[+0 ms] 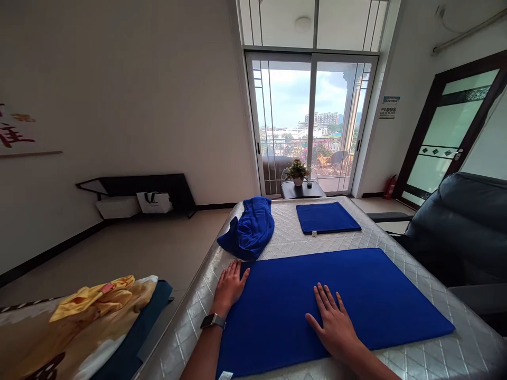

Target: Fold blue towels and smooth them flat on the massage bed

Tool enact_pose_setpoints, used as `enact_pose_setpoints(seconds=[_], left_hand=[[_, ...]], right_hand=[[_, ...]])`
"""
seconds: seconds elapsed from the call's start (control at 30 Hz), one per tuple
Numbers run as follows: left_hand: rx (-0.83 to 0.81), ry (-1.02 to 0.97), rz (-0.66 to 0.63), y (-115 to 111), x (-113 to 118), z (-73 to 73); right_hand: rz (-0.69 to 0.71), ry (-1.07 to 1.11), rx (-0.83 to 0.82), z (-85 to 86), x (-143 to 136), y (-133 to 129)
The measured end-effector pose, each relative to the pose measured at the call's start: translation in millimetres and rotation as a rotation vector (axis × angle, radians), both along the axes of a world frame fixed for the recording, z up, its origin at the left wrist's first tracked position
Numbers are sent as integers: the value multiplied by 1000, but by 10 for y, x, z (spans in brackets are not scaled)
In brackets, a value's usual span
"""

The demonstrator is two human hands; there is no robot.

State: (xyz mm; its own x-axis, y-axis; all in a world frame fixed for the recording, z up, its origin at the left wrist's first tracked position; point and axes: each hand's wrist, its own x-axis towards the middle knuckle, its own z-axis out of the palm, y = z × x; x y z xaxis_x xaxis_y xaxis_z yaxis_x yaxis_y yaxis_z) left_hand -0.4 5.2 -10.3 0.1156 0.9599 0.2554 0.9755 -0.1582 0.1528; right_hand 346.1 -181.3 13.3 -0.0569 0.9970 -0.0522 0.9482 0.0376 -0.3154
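Observation:
A large blue cloth (376,295) lies flat on the silvery quilted mattress (283,240). My left hand (230,285), with a watch on its wrist, rests at the cloth's far left corner, fingers apart. Palm down on the middle of the same cloth is my right hand (331,319), its fingers spread. Neither hand grips anything. Just beyond my left hand sits a crumpled blue cloth (255,227). A smaller blue cloth (328,217), folded into a flat rectangle with a white tag, lies farther back on the right.
A black armchair (463,227) stands right of the mattress. At the lower left, yellow fabric (95,298) lies on a patterned cover. Beyond the mattress, a small dark table (303,191) holds a potted plant (298,173). A low black shelf (174,192) is by the left wall.

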Motion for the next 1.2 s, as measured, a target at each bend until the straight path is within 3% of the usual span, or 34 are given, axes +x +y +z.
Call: enact_pose_setpoints(seconds=[0.6,0.97,1.2], left_hand=[[-22,7,-4,34,-48,-21],[-33,35,11,38,-44,-26],[-35,38,-5,47,-59,-41]], right_hand=[[-299,-199,18,-343,1999,-134],[-339,-151,60,-550,2772,-231],[-379,-104,101,-633,3039,-285]])
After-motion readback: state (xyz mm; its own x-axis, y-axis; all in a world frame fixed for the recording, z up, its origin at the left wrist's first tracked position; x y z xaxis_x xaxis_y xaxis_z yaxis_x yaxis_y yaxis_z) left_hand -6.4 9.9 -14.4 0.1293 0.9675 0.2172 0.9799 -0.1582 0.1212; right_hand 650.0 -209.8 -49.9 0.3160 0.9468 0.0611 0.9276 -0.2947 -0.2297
